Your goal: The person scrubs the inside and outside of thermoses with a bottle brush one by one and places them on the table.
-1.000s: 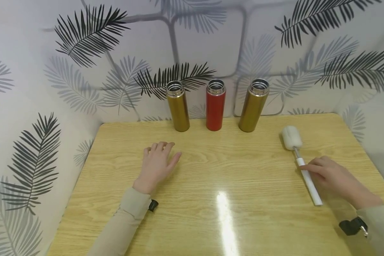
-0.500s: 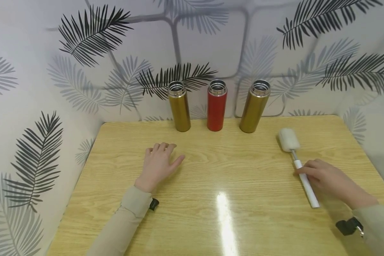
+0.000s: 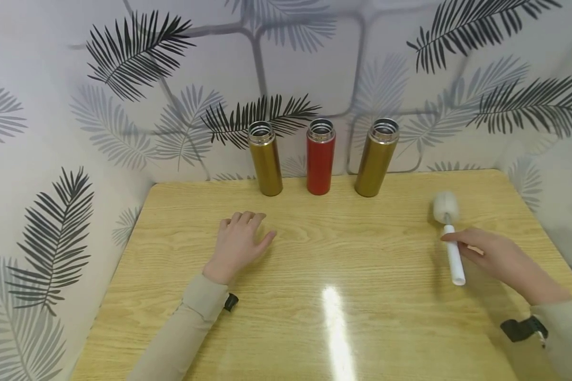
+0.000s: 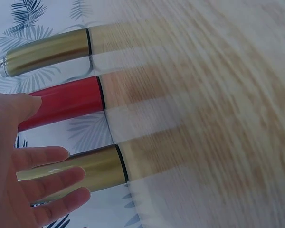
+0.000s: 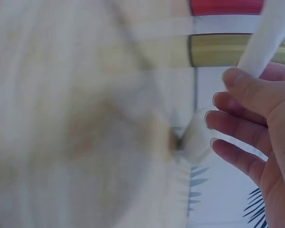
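Observation:
My right hand (image 3: 502,260) pinches the white handle of a sponge bottle brush (image 3: 455,264) between thumb and forefinger, at the right of the table. The brush's pale sponge head (image 3: 445,207) points toward the wall, and the handle end is tilted up off the tabletop. In the right wrist view the other fingers (image 5: 240,126) spread away from the handle. My left hand (image 3: 238,244) rests low over the table's left half, fingers relaxed, holding nothing. Ahead of it stand a gold flask (image 3: 267,168), a red flask (image 3: 320,166) and another gold flask (image 3: 374,168), all uncapped.
The three flasks line the back edge of the wood-grain table (image 3: 286,328), close to a leaf-patterned wall (image 3: 305,69). A second patterned wall (image 3: 43,132) rises at the left. A bright light streak lies across the table's front middle.
The brush has been lifted and tilted by my right hand, its handle end coming up and its head swinging to the right. My left hand stays nearly still; the flasks stay put.

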Demonstrator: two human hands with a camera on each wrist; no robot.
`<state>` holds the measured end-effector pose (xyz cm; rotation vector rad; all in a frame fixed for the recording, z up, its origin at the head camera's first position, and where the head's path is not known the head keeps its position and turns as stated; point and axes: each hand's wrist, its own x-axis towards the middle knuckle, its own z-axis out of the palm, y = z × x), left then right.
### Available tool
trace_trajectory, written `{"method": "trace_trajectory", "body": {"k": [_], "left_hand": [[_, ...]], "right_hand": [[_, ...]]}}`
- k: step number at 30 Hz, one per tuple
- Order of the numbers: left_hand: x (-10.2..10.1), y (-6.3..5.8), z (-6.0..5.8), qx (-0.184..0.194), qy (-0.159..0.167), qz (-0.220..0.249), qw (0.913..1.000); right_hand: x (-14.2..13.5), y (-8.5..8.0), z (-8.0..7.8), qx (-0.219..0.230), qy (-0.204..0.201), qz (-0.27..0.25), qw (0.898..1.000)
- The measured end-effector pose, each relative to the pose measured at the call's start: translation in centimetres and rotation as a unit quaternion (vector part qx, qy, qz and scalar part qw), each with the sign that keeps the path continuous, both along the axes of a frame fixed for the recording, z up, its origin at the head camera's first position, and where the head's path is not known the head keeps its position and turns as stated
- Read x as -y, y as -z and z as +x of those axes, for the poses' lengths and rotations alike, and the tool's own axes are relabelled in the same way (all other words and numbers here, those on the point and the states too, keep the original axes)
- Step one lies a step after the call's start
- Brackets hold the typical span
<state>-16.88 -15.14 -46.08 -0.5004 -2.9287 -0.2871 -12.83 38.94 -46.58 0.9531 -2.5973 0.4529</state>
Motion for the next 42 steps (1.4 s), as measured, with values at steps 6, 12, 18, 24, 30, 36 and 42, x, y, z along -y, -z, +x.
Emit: {"method": "trace_trajectory", "body": {"k": [6, 12, 18, 24, 30, 36, 42], "left_hand": [[-0.1, -0.2, -0.2, -0.018, 0.010, -0.003, 0.9998], [0.0, -0.6, -0.5, -0.011, 0.013, 0.002, 0.9999], [0.3, -0.8, -0.8, -0.011, 0.005, 0.009, 0.9999], [0.3, -0.7, -1.3, -0.022, 0.004, 0.047, 0.9986], [0.7, -1.2, -3.3, -0.038, -0.005, 0.090, 0.9952], [1.2, -2.3, -5.2, -0.042, -0.008, 0.160, 0.9862], [1.5, -3.1, -6.9, -0.032, -0.027, 0.213, 0.9760]], "right_hand": [[0.2, -2.5, -0.1, 0.052, 0.060, -0.075, 0.994], [1.3, -4.4, -0.6, 0.077, 0.069, -0.179, 0.978], [2.4, -5.0, -1.6, 0.113, 0.096, -0.241, 0.959], [3.4, -6.0, -1.7, 0.117, 0.074, -0.291, 0.947], [3.9, -6.6, -1.8, 0.085, 0.098, -0.295, 0.946], [4.8, -7.1, -2.1, 0.059, 0.070, -0.298, 0.950], [5.7, -7.8, -2.2, 0.075, 0.064, -0.327, 0.940]]}}
